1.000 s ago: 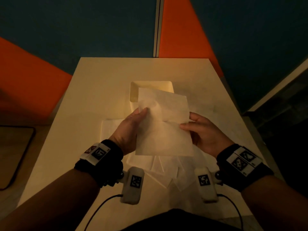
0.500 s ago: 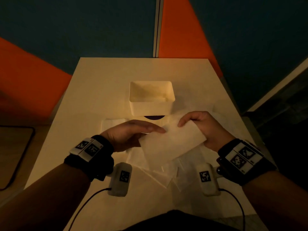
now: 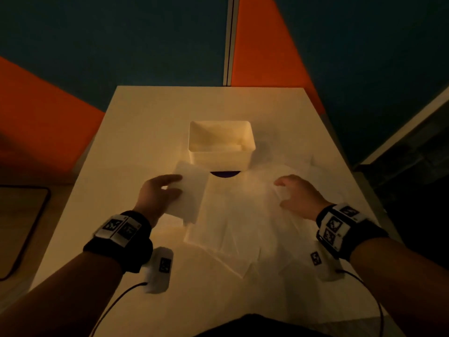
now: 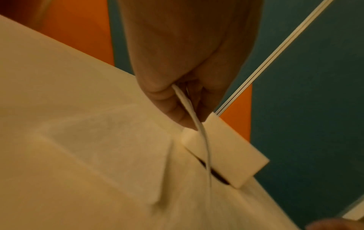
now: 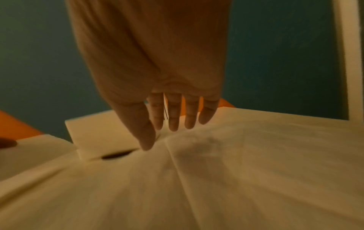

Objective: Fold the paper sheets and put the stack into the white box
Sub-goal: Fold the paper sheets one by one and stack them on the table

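Pinching folded sheet (image 3: 192, 190) w/ left hand (image 3: 158, 193); right hand (image 3: 298, 195) spread.

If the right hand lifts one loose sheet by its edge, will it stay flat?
Probably not: the folded sheet pinched by the left hand already droops. The loose sheets look thin, so likely light and easily shifted.

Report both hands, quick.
Left hand: pinching a folded paper sheet.
Right hand: open, fingers straight, holding nothing, over the loose paper sheets.
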